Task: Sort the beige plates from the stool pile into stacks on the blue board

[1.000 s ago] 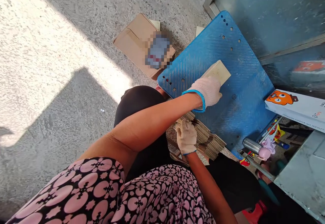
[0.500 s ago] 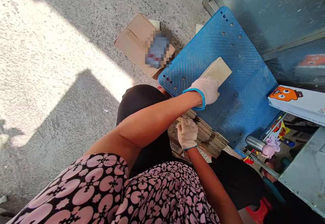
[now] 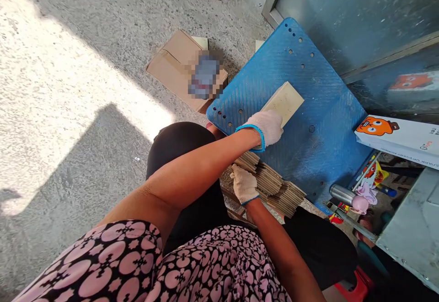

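My left hand [image 3: 269, 126], in a white knit glove with a blue cuff, is closed over the near end of a stack of cream cardboard pieces [image 3: 287, 98]. That stack lies on a blue plastic tabletop [image 3: 318, 92]. Below it, my right hand [image 3: 245, 185], gloved too, has its fingers curled in at the side of several bundles of brown cardboard strips [image 3: 269, 178]. These bundles sit by my lap, their layered edges facing up. What the right fingers hold, if anything, is hidden.
A cardboard box [image 3: 171, 69] stands on the concrete floor with a blurred-out item on it. At the right are a white paper bag [image 3: 398, 133] with an orange cartoon, a steel thermos [image 3: 343, 194], a grey metal surface [image 3: 411, 219] and a red stool [image 3: 355, 283].
The whole view has shifted slightly, so the table and hands appear further left. My left hand stays at the cream stack; my right hand stays beside the brown bundles.
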